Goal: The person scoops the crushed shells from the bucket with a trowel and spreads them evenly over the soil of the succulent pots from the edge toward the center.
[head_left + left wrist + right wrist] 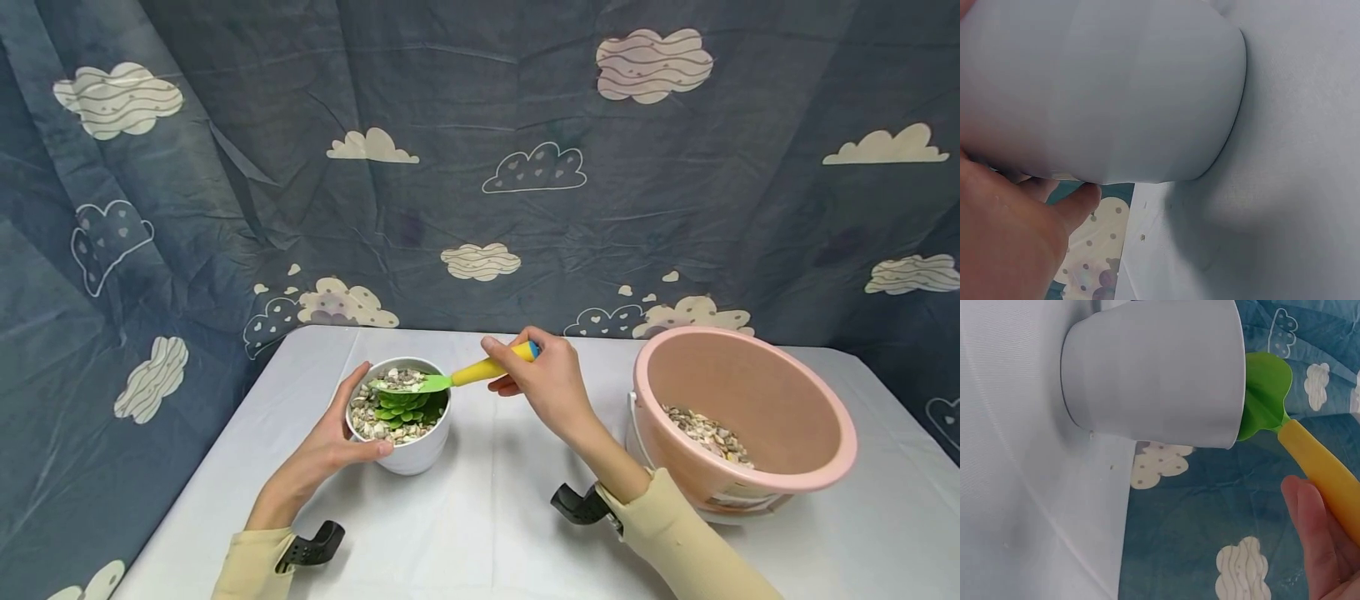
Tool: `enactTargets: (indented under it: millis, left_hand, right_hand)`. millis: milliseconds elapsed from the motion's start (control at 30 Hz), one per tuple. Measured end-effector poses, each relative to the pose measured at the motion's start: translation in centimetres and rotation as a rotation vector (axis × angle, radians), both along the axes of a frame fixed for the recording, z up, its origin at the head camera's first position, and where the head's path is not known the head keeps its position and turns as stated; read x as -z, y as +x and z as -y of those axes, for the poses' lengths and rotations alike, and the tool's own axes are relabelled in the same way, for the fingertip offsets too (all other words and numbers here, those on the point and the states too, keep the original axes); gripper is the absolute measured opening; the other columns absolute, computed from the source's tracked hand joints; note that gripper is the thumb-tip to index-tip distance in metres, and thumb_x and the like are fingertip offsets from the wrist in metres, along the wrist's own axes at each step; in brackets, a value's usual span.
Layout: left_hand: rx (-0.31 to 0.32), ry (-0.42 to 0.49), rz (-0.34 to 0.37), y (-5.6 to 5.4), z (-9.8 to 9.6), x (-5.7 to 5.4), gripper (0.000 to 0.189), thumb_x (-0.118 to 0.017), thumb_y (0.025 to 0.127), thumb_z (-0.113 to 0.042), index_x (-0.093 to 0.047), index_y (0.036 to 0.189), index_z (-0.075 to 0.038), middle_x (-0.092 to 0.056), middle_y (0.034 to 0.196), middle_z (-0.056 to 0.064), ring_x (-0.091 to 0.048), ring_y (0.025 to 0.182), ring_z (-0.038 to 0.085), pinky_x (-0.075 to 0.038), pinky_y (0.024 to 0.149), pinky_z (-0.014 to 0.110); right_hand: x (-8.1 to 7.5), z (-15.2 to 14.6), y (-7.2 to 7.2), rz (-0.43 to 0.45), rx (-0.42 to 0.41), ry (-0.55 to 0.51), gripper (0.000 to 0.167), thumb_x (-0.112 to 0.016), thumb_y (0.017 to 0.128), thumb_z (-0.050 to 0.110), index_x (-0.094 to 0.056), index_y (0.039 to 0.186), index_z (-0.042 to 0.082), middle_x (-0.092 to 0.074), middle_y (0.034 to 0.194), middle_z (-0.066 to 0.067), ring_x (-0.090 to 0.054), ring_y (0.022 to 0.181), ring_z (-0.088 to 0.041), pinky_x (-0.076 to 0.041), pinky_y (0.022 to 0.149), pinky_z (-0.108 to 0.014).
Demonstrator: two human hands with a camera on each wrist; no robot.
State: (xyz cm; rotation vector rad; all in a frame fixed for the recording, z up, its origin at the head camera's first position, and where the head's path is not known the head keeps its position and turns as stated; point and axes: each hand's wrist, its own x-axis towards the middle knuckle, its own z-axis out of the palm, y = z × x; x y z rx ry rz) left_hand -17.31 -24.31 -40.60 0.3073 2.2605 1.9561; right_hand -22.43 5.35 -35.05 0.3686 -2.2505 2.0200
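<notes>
A white flowerpot [408,458] stands on the table at the left, holding a green succulent [405,408] amid pale pebbles [367,417]. My left hand [330,437] grips the pot from its left side, thumb along the near rim and fingers at the far side. In my right hand [551,379] is the yellow handle of a small trowel [487,369]. Its green blade carries pebbles and lies over the pot's mouth, above the succulent. In the right wrist view the green blade [1266,394] shows just past the pot's rim.
To the right stands a pink bucket [750,342] with pebbles [708,435] in the bottom. White cloth covers the table [480,533]. A dark blue curtain with cloud prints [465,208] hangs behind the table and down its left side.
</notes>
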Motion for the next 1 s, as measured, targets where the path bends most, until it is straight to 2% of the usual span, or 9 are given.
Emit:
enactTargets:
  millis: [267,500,700,1000]
  left_hand:
    - [-0.004,-0.002,0.008,0.0,-0.02,-0.01,0.111,-0.083,0.075,-0.013,-0.011,0.158,-0.029,-0.007,0.161,0.016,-0.019,0.143,0.037,-0.019,0.112,0.054]
    - [-0.002,0.004,0.009,-0.04,-0.02,0.04,0.111,-0.083,0.075,-0.014,-0.011,0.158,-0.029,-0.006,0.161,0.016,-0.018,0.143,0.038,-0.019,0.112,0.054]
    - [-0.008,-0.001,0.02,0.03,-0.03,0.12,0.111,-0.083,0.075,-0.014,-0.011,0.158,-0.03,-0.006,0.16,0.016,-0.018,0.143,0.038,-0.018,0.112,0.054]
    - [-0.003,-0.002,0.017,-0.11,-0.01,0.06,0.11,-0.082,0.077,-0.014,-0.009,0.158,-0.029,-0.005,0.16,0.016,-0.019,0.143,0.037,-0.021,0.111,0.052]
  right_hand:
    - [0.18,-0.25,0.12,0.01,-0.012,-0.003,0.05,-0.079,0.081,0.046,-0.061,0.084,0.0,-0.072,0.079,-0.013,-0.07,0.059,-0.03,-0.058,0.058,-0.039]
    - [0.59,-0.38,-0.03,0.011,-0.033,-0.093,0.045,-0.078,0.085,0.036,-0.058,0.089,-0.004,-0.072,0.083,-0.016,-0.071,0.063,-0.033,-0.058,0.06,-0.041]
    - [0.92,-0.61,-0.31,-0.064,-0.031,-0.16,0.038,-0.078,0.086,0.026,-0.058,0.093,-0.006,-0.071,0.089,-0.019,-0.072,0.071,-0.034,-0.058,0.065,-0.041]
    - [0.5,-0.91,-0.71,-0.161,-0.002,-0.164,0.034,-0.078,0.086,0.023,-0.059,0.098,-0.003,-0.067,0.097,-0.018,-0.072,0.081,-0.028,-0.058,0.07,-0.038]
